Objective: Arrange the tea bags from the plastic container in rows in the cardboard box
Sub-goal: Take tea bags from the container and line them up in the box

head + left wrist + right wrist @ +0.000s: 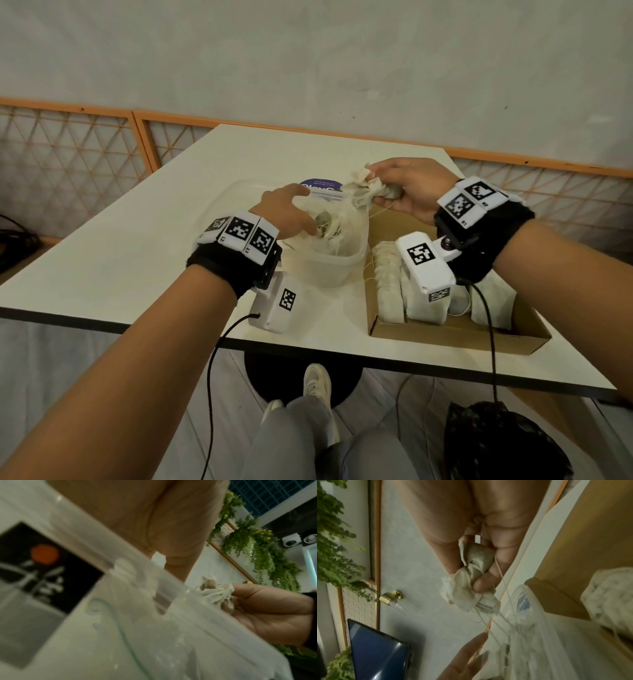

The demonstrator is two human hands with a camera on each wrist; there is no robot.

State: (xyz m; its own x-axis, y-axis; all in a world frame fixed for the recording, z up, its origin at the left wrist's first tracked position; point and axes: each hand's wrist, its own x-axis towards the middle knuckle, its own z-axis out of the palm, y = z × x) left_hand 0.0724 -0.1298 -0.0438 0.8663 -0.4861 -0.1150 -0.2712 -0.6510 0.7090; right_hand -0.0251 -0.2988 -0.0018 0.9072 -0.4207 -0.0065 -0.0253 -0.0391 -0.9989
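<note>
My right hand (394, 181) grips a crumpled clump of tea bags (359, 190) above the far rim of the clear plastic container (342, 270), between it and the cardboard box (445, 337). Strings trail from the clump (471, 588) down into the container (530, 615). My left hand (291, 212) reaches into the container with thumb out and fingers (471, 654) straight, touching the tangled bags (329, 226) left inside. Rows of tea bags (388, 287) stand upright in the near part of the box. In the left wrist view the right hand (267, 609) holds the clump (216, 592).
A clear lid with a purple label (320, 186) lies behind the container. The box sits near the table's front right edge (445, 373). Below the table are my legs, a shoe (317, 383) and a black bag (496, 445). Cables hang from both wrist cameras.
</note>
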